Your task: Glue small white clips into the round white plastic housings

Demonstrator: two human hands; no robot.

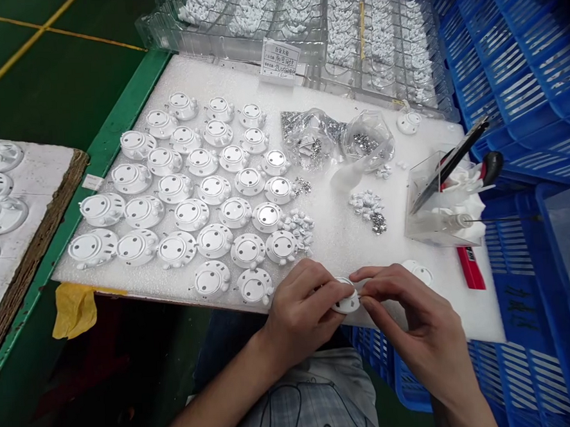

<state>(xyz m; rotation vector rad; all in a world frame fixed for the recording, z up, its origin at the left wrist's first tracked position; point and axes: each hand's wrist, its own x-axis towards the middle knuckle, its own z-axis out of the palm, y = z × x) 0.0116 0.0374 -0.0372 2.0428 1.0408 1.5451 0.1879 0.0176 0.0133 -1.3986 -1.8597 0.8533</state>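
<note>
Near the front edge of the foam-covered table, my left hand [306, 301] is closed around a white round plastic part [347, 302], fingers over its top. My right hand [414, 315] pinches at that part's right edge with thumb and forefinger; whatever small piece lies between the fingertips is too hidden to make out. Another white round part [418, 272] lies just behind my right hand. To the left stand rows of similar white round parts [191, 215], each with two dark dots. A pile of small white pieces [299, 229] sits close behind my left hand.
Bags of small metal pieces [315, 137] and a translucent bottle [348, 176] stand mid-table. At right are a clear tool box [431, 230] and a red box cutter [470, 268]. Clear trays [318, 50] line the back; blue crates [522, 64] border the right side.
</note>
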